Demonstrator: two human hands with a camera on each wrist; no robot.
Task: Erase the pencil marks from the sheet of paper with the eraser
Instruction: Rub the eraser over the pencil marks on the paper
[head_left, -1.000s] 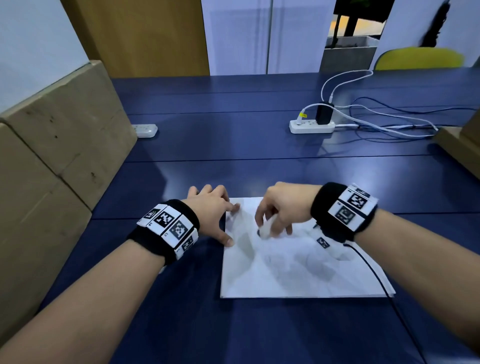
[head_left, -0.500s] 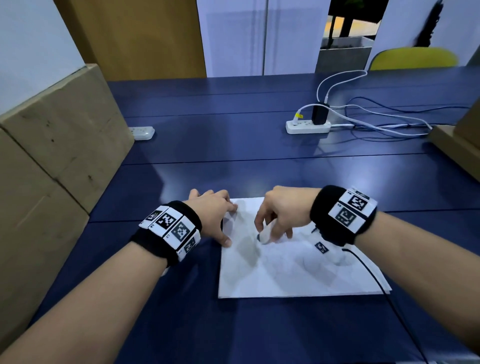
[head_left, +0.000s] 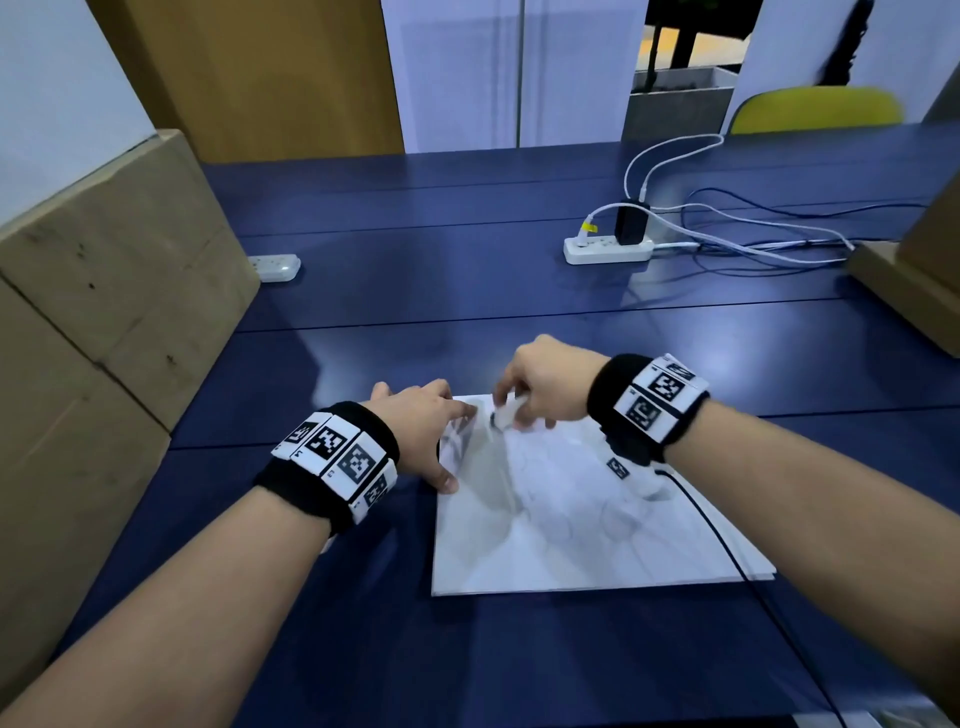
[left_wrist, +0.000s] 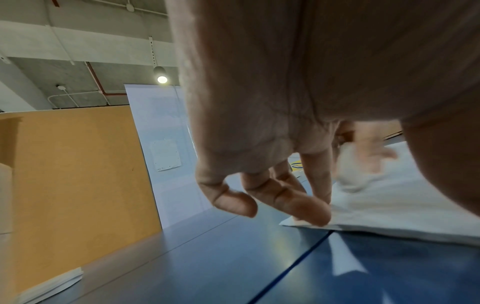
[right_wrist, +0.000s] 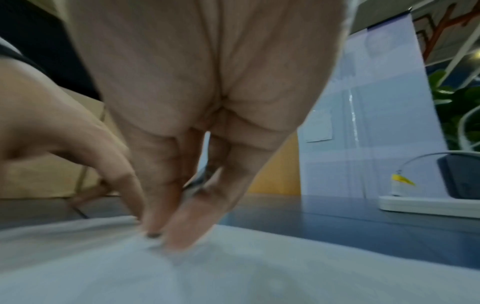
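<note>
A white sheet of paper (head_left: 571, 525) with faint grey pencil marks lies on the blue table (head_left: 467, 291). My right hand (head_left: 540, 389) pinches a small white eraser (head_left: 504, 415) and presses its tip on the sheet near the far left corner; it looks blurred. My left hand (head_left: 426, 431) rests with straight fingers on the sheet's left edge, thumb at the side. In the left wrist view my left hand's fingertips (left_wrist: 311, 214) press the paper (left_wrist: 402, 207) corner. In the right wrist view my right hand's fingertips (right_wrist: 171, 232) bear down on the paper (right_wrist: 233, 267).
Cardboard boxes (head_left: 93, 322) line the left side, another box (head_left: 914, 291) stands at the right. A white power strip (head_left: 608, 249) with a black charger and cables lies beyond the sheet. A small white device (head_left: 275, 267) sits at the far left. A black cable (head_left: 727, 551) crosses the paper's right edge.
My right hand has carried the eraser up the sheet toward its far left corner, closer to my left hand. The left hand stays on the paper's edge.
</note>
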